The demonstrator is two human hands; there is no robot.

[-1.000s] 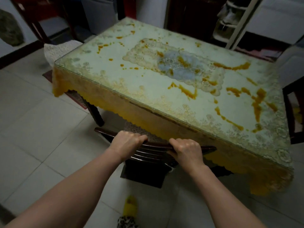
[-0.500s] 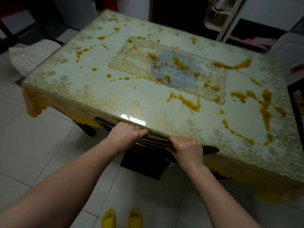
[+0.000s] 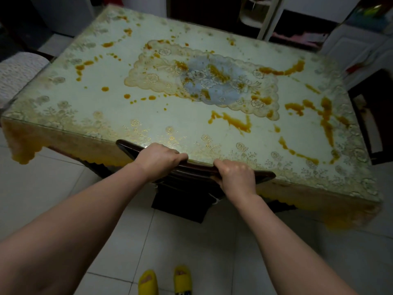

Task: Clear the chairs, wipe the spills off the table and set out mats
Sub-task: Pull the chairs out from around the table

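Note:
A dark wooden chair (image 3: pixel 197 170) stands against the near edge of the table, its seat under the top. My left hand (image 3: pixel 158 159) and my right hand (image 3: pixel 235 176) both grip its curved top rail, about a hand's width apart. The glass-topped table (image 3: pixel 161 116) carries a pale floral cloth with a gold fringe. Orange spills (image 3: pixel 232 122) lie in streaks and drops across it, thickest at the right (image 3: pixel 325 116) and around the lace centre mat (image 3: pixel 204 81).
Another dark chair (image 3: pixel 371 116) stands at the table's right end. A seat with a white knitted cover (image 3: pixel 19 73) sits at the left end. A white rack (image 3: pixel 265 15) and cabinets stand behind. My feet in yellow slippers (image 3: pixel 164 281) are on the tiled floor.
The chair has slid toward the table, its top rail now level with the table's near edge. My view has moved closer and higher over the top. Both hands keep their grip.

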